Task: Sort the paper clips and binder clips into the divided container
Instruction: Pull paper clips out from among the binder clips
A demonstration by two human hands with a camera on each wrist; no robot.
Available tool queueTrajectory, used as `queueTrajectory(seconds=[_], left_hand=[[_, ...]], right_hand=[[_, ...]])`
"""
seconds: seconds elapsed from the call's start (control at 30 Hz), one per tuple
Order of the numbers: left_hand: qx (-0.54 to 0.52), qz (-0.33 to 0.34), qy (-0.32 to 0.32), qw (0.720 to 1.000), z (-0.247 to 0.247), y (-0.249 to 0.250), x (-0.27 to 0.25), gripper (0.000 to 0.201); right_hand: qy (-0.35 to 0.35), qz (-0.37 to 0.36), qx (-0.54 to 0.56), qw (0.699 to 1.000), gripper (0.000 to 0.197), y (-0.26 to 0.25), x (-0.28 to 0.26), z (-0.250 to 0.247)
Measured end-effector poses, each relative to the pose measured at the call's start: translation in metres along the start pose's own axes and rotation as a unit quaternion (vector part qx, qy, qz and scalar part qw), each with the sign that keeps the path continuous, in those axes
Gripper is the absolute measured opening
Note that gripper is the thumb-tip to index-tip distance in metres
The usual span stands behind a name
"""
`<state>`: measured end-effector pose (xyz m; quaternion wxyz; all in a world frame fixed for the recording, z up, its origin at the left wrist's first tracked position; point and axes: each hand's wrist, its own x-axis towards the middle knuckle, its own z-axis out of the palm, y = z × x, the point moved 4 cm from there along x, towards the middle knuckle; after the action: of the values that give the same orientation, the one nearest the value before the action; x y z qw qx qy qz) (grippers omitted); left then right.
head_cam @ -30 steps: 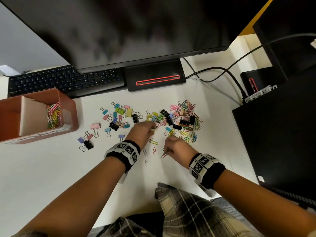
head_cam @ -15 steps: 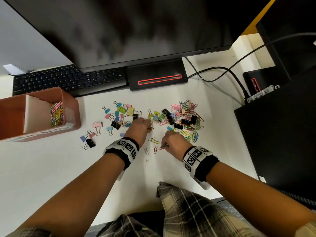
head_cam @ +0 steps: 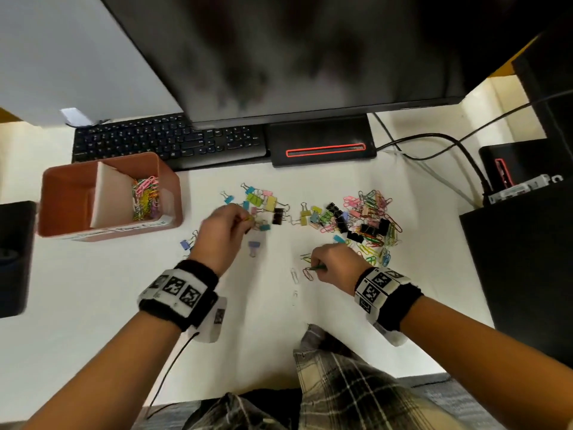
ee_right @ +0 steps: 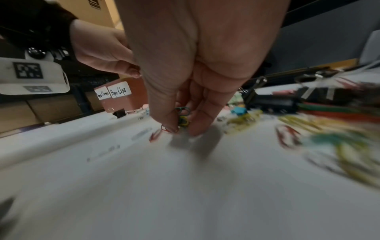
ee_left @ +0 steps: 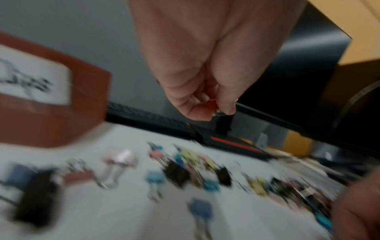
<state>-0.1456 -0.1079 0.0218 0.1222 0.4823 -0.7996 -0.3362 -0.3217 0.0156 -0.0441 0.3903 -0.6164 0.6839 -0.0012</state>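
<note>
A brown divided container [head_cam: 169,184] stands at the left of the white desk, with coloured paper clips [head_cam: 145,197] in its right compartment; its left compartment looks bare. My left hand [head_cam: 221,234] is raised over the left group of binder clips [head_cam: 266,203] and pinches small paper clips [ee_left: 213,108] in its curled fingers. My right hand [head_cam: 333,263] is low on the desk, its fingertips pinching several paper clips [ee_right: 182,117] beside loose ones [head_cam: 307,273]. A mixed pile of paper clips and black binder clips [head_cam: 366,221] lies right of centre.
A black keyboard [head_cam: 167,141] and monitor base [head_cam: 322,144] run along the back. Cables [head_cam: 434,141] and a black box [head_cam: 521,268] are at the right. A dark object [head_cam: 14,259] sits at the left edge. The container bears labels [ee_right: 120,91].
My left hand has moved left from the middle of the clips toward the container, holding clips. My right hand stays by the loose paper clips, gathering more into its fingers.
</note>
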Motion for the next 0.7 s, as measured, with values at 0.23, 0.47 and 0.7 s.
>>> queueTrajectory(seconds=[0.23,0.47,0.7], left_hand=[[0.070,-0.125,0.091,0.986,-0.128,-0.085,0.017,0.010],[0.099,-0.161,0.060,0.980,-0.152,-0.144,0.053,0.021],[0.014,-0.075,0.045,0.996,-0.153,-0.120,0.029,0.029]], right_hand=[[0.115,-0.125,0.052,0.984,0.013,-0.149,0.065,-0.070],[0.162,-0.116,0.074,0.977,0.012,-0.269,0.166,-0.085],[0.174,-0.117,0.147,0.967,0.026,-0.252,0.152,-0.069]])
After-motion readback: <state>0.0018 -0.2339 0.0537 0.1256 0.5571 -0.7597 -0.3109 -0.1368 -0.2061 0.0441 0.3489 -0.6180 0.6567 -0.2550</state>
